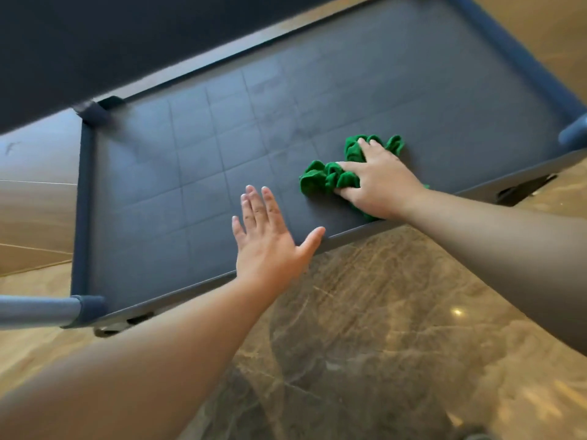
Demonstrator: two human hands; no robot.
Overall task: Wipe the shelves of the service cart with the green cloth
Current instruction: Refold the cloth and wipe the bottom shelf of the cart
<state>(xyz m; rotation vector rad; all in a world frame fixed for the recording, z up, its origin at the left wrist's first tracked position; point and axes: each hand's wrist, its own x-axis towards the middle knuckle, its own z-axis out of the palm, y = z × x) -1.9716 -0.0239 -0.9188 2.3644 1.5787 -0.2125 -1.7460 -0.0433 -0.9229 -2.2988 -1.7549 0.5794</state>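
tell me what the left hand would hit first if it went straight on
Probably only bare shelf, then its far rim; the left hand points clear of the green cloth. Depth is unclear.

Bare forearms, bare hands

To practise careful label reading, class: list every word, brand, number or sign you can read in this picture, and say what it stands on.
There is no readable text in this view.
The service cart's shelf shows only a grid of lines.
The green cloth, the right hand on it, the left hand and the marbled floor carry no writing.
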